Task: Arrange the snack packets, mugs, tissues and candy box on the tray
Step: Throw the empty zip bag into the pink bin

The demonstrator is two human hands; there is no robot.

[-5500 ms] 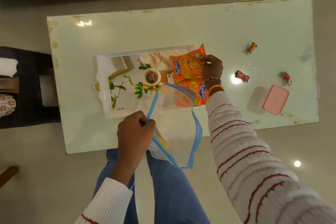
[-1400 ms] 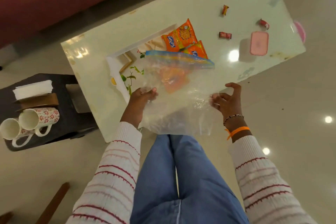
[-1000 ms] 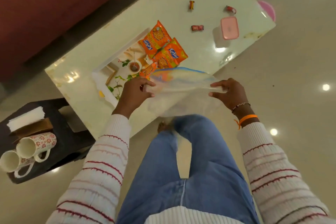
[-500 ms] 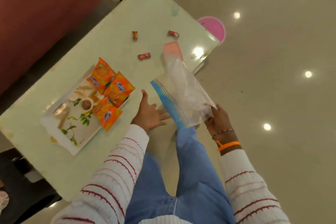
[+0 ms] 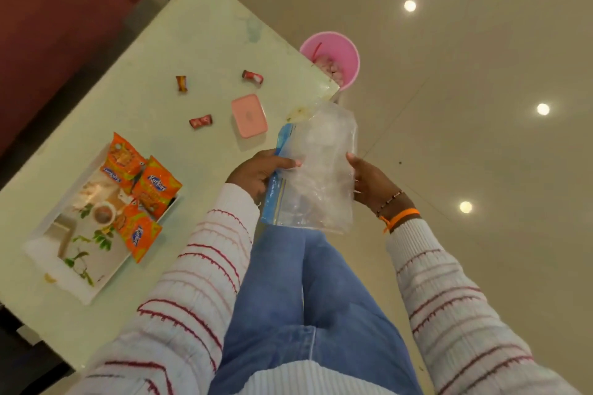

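Observation:
A white tray (image 5: 54, 269) with a leaf print lies on the pale table (image 5: 179, 42) at the left. Three orange snack packets (image 5: 154, 189) rest on its right end. A pink candy box (image 5: 249, 115) sits closed on the table, with three wrapped candies (image 5: 200, 121) around it. I hold an empty clear zip bag (image 5: 317, 170) with a blue seal upright past the table's corner. My left hand (image 5: 256, 170) grips its seal edge and my right hand (image 5: 369, 183) grips its other side. Mugs and tissues are out of view.
A pink bucket (image 5: 333, 54) stands on the floor beyond the table's far right corner. A dark red sofa (image 5: 57, 3) runs along the table's far side. My legs in blue jeans (image 5: 305, 298) are below the bag. Shiny floor fills the right.
My view has swung right, away from the side stand with mugs. The snack packets stay on the tray. My left hand has come off the table and now holds the bag together with my right.

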